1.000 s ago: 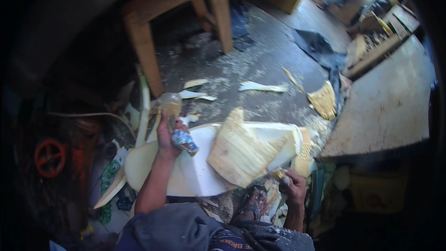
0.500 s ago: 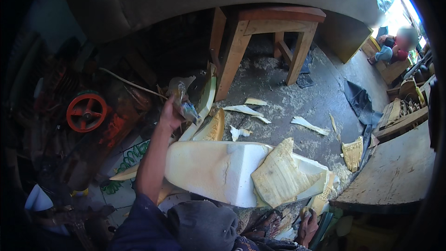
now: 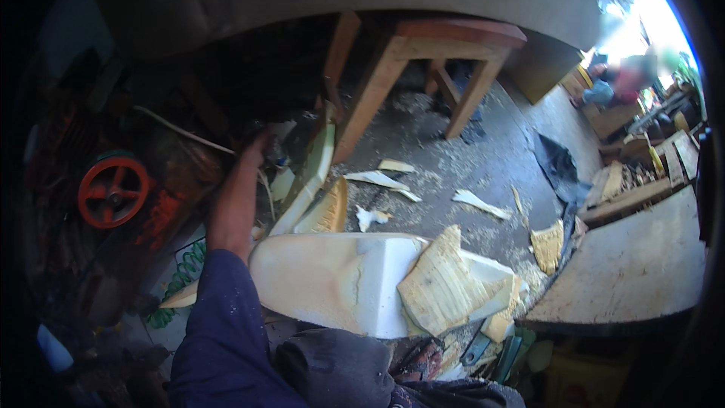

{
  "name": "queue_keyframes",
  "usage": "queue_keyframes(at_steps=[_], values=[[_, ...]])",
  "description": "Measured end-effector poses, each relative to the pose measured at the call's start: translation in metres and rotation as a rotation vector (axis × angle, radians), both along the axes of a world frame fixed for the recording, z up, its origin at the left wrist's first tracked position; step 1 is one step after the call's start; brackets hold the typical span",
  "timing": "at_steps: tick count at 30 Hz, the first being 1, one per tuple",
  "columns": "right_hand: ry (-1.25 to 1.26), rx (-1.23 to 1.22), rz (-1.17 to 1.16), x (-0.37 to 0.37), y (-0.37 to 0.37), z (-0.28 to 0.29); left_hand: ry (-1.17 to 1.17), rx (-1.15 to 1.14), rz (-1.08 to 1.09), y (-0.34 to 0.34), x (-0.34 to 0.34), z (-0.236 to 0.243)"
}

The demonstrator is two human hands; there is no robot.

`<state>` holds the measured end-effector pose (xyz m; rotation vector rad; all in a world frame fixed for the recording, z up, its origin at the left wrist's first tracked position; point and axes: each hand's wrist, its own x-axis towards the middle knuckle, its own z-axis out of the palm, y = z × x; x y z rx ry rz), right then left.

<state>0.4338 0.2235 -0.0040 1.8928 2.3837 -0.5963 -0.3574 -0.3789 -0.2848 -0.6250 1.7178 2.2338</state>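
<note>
My left hand reaches forward at the left, down into the shadow beside the tall foam offcut. A crumpled clear plastic bag shows dimly at its fingertips; the fingers are too dark to tell whether they grip it. Below the arm lies a long cream and white block of foam, shaped like a seat cushion. A rough, yellowed foam sheet rests over its right part. My right hand is out of view.
A wooden stool stands ahead, with foam scraps and crumbs on the floor. An orange-red handwheel and a green coiled hose are at left. A pale board lies right; a seated person is far back.
My left hand has moved forward and down with the clear bag, from above the foam offcuts into the shadow. My right hand has left the lower edge of the view. The view has shifted slightly.
</note>
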Motion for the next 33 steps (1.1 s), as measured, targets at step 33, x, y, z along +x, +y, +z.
queue_keyframes(at_steps=[33], values=[[1.208, -0.904, -0.168, -0.202, -0.057, -0.095, -0.127, -0.446, -0.983, 0.229, 0.358, 0.206]])
